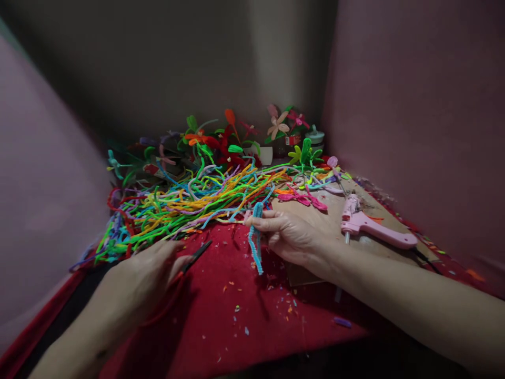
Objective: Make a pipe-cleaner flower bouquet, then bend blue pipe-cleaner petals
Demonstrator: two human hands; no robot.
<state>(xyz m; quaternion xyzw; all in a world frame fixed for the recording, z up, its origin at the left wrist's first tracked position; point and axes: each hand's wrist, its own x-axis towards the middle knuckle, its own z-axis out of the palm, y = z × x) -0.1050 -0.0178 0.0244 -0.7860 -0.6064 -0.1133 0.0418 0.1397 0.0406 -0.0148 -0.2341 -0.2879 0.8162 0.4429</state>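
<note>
Between the thumb and fingers of my right hand (290, 237) is a folded light-blue pipe cleaner (258, 237), its loop upright and its loose ends hanging down. My left hand (152, 268) is curled around a pair of scissors (199, 255) with red handles. The dark blades point up and to the right, past my thumb, and the grip is partly hidden by the hand. Just beyond both hands lies a large heap of multicoloured pipe cleaners (189, 205). Pink pipe-cleaner petals (302, 199) rest behind my right hand.
A pink glue gun (365, 223) lies on a brown board (363, 252) at the right. Pipe-cleaner flowers (278, 125) stand along the back beside a pale-lidded container (314, 137). Scraps litter the red cloth (221, 326). Pinkish panels (426, 116) rise at both sides.
</note>
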